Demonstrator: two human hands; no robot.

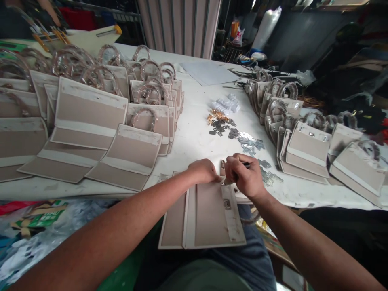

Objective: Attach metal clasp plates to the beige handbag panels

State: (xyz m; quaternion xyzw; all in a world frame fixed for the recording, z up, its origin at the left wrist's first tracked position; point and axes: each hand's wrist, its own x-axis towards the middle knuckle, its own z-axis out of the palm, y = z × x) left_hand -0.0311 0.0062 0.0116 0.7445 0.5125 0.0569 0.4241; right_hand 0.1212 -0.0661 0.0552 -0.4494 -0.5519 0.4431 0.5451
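Observation:
A beige bag panel (210, 220) with pale strips across it lies over the table's front edge and my lap. My left hand (204, 171) is closed at its far edge, fingertips pinching beside a small metal fitting (222, 182). Close by, my right hand (245, 174) is wrapped round a slim black-handled tool (247, 165); its working end is hidden by my fingers. A second metal plate (226, 204) sits in the panel's right-hand strip. Just beyond my hands shows a small beige piece with a shiny fitting (223, 165).
Many beige bag panels (91, 109) with plastic-wrapped handles stand on the left, and more bag panels (307, 141) on the right. Loose metal plates (250, 141), gold-coloured parts (216, 116) and white pieces (227, 105) lie between them on the white table (197, 121).

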